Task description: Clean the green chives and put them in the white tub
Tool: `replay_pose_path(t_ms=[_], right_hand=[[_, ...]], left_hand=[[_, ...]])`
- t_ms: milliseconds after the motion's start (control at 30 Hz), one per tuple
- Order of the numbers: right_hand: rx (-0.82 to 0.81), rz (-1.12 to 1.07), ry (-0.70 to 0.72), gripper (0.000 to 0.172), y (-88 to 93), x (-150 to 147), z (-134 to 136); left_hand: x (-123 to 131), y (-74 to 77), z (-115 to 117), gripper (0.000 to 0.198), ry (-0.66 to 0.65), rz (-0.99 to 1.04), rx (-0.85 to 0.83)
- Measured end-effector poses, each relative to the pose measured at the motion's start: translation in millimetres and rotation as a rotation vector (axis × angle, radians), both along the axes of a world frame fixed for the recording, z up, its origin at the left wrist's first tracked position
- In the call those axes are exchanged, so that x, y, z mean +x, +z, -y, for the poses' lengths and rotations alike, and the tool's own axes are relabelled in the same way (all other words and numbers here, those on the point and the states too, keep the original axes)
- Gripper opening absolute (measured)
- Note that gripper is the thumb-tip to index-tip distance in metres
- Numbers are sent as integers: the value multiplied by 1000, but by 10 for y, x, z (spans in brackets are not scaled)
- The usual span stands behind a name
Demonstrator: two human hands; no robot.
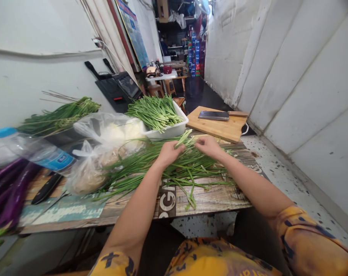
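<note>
My left hand [170, 152] is closed around a small bunch of garlic chives [185, 138], their pale stem ends poking up past the thumb. Close by on the right, my right hand [210, 147] pinches thumb and fingers together at the pale ends of the chives; exactly which strands it grips is hard to make out. Beneath both hands a loose heap of long green garlic chives [145, 163] spreads over the wood-patterned table [211, 197]. Just beyond stands a white plastic tub [178, 124] filled with chives lying in one direction.
A cleaver [213, 115] lies on a wooden cutting board [211, 128] at the back right. Left of the heap are plastic bags [90, 172], a black-handled knife [47, 188], a water bottle [44, 151] and eggplants [17, 191]. More greens [58, 115] lie by the wall.
</note>
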State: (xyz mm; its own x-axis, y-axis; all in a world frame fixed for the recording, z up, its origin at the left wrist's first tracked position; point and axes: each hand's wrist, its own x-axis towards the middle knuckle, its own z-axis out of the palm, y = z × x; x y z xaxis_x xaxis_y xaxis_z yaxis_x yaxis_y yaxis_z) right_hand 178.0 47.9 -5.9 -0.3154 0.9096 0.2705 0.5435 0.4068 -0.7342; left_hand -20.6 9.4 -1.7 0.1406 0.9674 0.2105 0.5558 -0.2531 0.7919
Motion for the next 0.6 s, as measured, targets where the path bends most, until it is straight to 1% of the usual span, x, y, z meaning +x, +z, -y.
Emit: replay_pose_path(t_ms=[133, 167, 200, 233, 267, 300, 333, 367, 400, 467, 533, 600], right_hand=[[48, 298, -293, 21, 17, 206, -95], [118, 340, -323, 19, 17, 225, -87], [227, 362, -310, 17, 15, 226, -69], [353, 364, -252, 21, 9, 214, -48], [466, 358, -151, 28, 0, 191, -27], [541, 360, -27, 32, -11, 164, -12], [570, 371, 88, 31, -24, 138, -6], [558, 389, 170, 27, -38, 116, -10], [527, 399, 213, 23, -51, 102, -22], [451, 377, 245, 25, -69, 97, -59], [369, 274, 268, 24, -74, 111, -92], [253, 141, 307, 25, -66, 124, -106]], left_hand=[[2, -21, 4, 30, 7, 41, -74], [8, -27, 5, 31, 16, 43, -94], [15, -31, 7, 31, 25, 43, -111], [21, -32, 9, 31, 32, 44, -126], [26, -31, 11, 31, 33, 46, -136], [29, -26, 14, 30, 31, 52, -143], [30, -18, 18, 30, 27, 61, -149], [30, -7, 22, 29, 23, 75, -154], [28, 4, 25, 29, 21, 92, -159], [22, 23, 30, 28, 20, 120, -170], [14, 32, 31, 29, 13, 132, -181], [6, 28, 28, 30, -2, 132, -185]])
